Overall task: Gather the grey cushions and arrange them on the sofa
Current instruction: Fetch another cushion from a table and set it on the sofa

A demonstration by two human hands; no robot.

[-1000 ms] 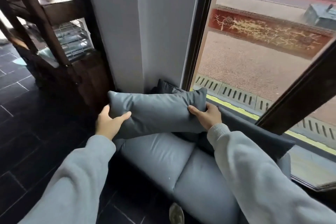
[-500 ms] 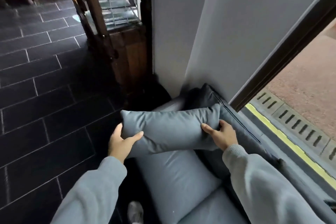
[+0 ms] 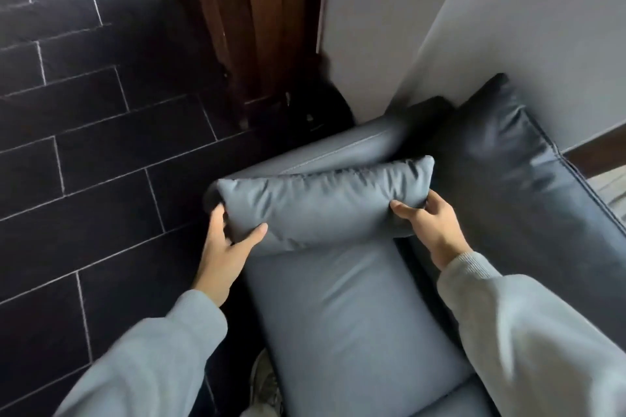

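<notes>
- One small grey cushion (image 3: 321,203), oblong, held at its two ends.
- Two hands: left hand (image 3: 225,254) and right hand (image 3: 430,227), each closed on an end of the cushion.
- Two grey sleeves (image 3: 528,332).
- One sofa (image 3: 338,308), with one seat cushion fully in view.
- One dark back cushion (image 3: 515,159).
- One shoe (image 3: 266,382), partly visible.
- One dark wooden furniture piece (image 3: 257,20).
</notes>
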